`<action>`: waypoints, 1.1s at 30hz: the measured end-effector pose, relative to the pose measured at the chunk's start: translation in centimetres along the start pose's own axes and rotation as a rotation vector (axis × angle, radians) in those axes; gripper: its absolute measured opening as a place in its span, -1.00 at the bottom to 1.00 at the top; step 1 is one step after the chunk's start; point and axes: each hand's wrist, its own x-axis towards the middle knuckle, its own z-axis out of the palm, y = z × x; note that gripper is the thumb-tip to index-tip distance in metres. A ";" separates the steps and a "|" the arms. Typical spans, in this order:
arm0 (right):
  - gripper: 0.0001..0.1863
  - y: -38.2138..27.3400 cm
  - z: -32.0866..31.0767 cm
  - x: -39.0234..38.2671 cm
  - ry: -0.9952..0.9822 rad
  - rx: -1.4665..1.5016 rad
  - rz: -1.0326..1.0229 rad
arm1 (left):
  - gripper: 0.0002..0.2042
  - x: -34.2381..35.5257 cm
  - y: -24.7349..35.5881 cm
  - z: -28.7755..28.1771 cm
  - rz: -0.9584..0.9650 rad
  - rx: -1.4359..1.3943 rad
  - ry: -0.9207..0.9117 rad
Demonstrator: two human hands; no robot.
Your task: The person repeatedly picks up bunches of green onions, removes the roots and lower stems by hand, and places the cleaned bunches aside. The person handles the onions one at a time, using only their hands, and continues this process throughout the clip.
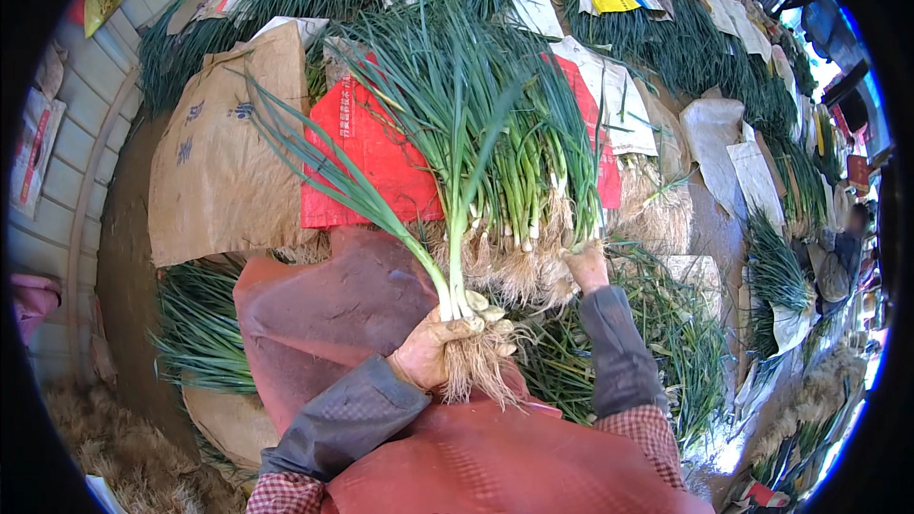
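Observation:
My left hand [425, 352] is closed around the white bases of a few green onions [456, 252]. Their leaves fan upward and to the left, and pale, stringy roots hang below my fist. In front lies a big heap of green onions [514, 148], leaves pointing away and root ends toward me. At the heap's right front edge, my right hand [588, 268] has its fingers closed on the base of a green onion, among the roots; the fingertips are partly hidden.
Under the heap lies a red sack [367, 157], with a brown sack [224, 148] to its left and a white sack [624, 100] to its right. Loose green leaves [666, 352] litter the ground by my right arm. More covered bundles [685, 43] stretch behind. A person [843, 252] is at far right.

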 end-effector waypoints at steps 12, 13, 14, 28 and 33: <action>-0.82 25.5 -4.9 -13.6 1.011 1.310 0.094 | -0.61 0.7 -0.4 -2.5 -0.086 -0.260 0.015; -0.77 34.4 -3.4 -15.2 1.061 1.279 0.052 | -0.62 1.0 -0.8 -2.8 -0.061 -0.220 0.012; -0.75 35.4 -2.2 -15.4 1.103 1.205 0.137 | -0.64 0.6 -0.7 -2.8 -0.085 -0.222 0.056; -0.38 -41.1 -1.5 -2.4 0.102 -0.392 -1.083 | -0.80 -2.8 -3.1 -2.0 -0.093 0.064 0.316; -0.85 -43.5 0.5 13.1 0.454 0.011 -1.092 | -0.77 -4.2 -2.3 -2.1 -0.112 0.080 0.232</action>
